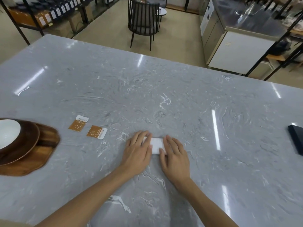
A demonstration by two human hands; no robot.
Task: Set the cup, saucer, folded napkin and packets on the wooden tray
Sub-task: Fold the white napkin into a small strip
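Note:
A white folded napkin (156, 145) lies on the grey marble table. My left hand (137, 151) presses flat on its left end and my right hand (175, 153) presses flat on its right end, fingers straight. Two orange-and-white packets (78, 123) (97, 132) lie side by side to the left of my hands. At the far left edge sits the wooden tray (32, 161), with a brown saucer (27, 141) on it and a white cup (8, 133) on the saucer, partly cut off by the frame.
A dark flat object (296, 138) lies at the table's right edge. Beyond the table's far edge stand a dark chair (143, 22), shelving with boxes, and a steel counter unit (237, 38).

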